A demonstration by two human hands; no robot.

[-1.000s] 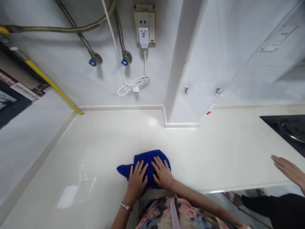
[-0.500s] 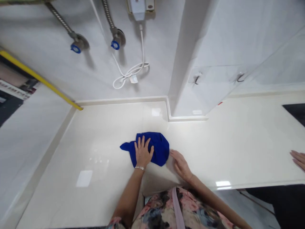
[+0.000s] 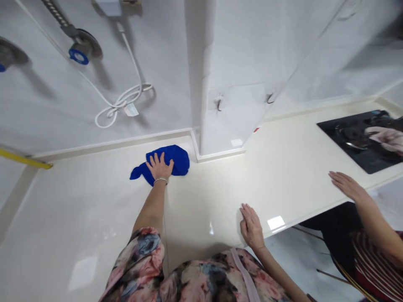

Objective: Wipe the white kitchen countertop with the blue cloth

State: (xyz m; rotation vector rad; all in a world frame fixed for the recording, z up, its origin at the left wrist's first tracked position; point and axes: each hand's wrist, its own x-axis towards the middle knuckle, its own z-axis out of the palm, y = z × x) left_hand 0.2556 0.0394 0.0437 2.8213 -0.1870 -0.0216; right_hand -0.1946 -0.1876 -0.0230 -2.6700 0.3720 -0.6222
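Observation:
A folded blue cloth (image 3: 180, 159) lies on the cream countertop (image 3: 214, 188), close to the back wall's base. My left hand (image 3: 160, 166) presses down on it from above, fingers spread and flat. The cloth's loose end sticks out to the left of that hand. Near the counter's front edge, my right hand (image 3: 252, 226) rests on the surface with its fingers stretched out and nothing in it. It is well apart from the cloth.
A white pillar (image 3: 229, 121) with hooks juts out right of the cloth. Coiled white cable (image 3: 118, 107) and a valve (image 3: 78, 54) are on the wall. Another person's hand (image 3: 346, 184) rests at the counter's right, by a black cooktop (image 3: 355, 153).
My left hand has pushed the cloth farther back toward the wall. My right hand has drawn away from it toward the front edge. The view has turned right, showing the cooktop and more of the other person.

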